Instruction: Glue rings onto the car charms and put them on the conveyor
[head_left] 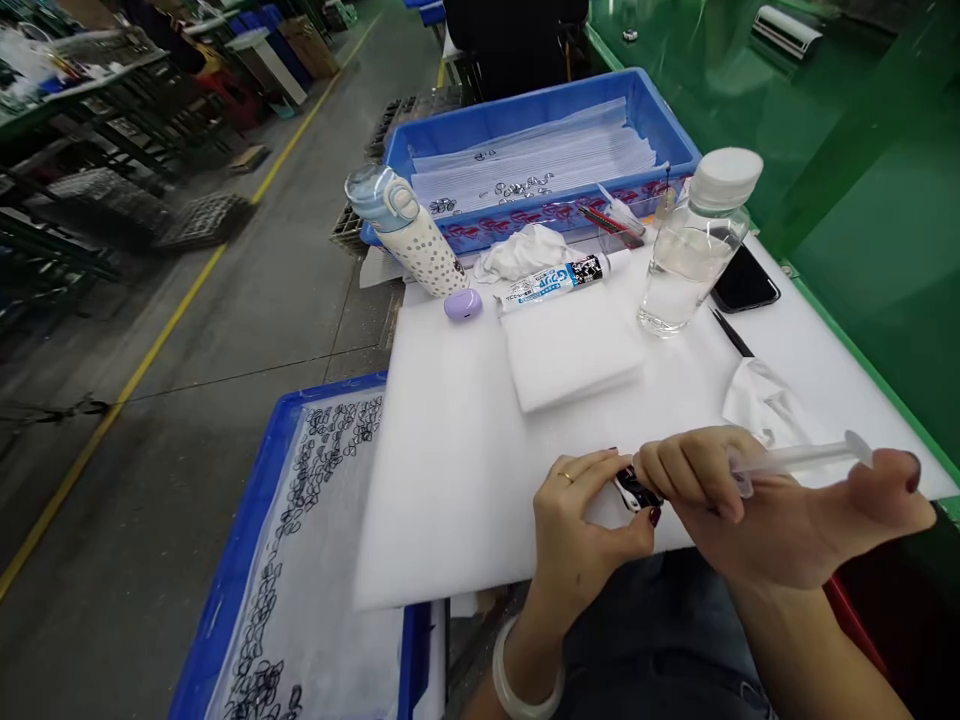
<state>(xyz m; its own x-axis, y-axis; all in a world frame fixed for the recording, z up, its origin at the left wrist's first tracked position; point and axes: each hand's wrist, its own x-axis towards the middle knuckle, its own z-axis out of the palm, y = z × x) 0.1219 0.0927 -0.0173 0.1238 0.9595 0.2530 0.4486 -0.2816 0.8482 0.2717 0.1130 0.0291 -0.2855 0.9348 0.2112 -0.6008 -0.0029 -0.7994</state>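
Note:
Near the front edge of the white work board, my left hand point(581, 530) pinches a small black and white part point(636, 492) between thumb and fingers. My right hand point(739, 505) is wrapped round a clear plastic syringe point(802, 458), its plunger end pointing right by the raised thumb. The syringe's front end is hidden by the fingers, close to the small part. A white cloth point(765, 402) and black tweezers point(732, 332) lie beyond my right hand.
A white foam pad point(574, 350), glue tube point(551, 283), purple case point(463, 304), dotted bottle point(420, 245), clear bottle point(686, 265) and phone point(746, 280) are on the board. Blue trays point(540, 100) with small black loops stand behind and at left point(225, 590).

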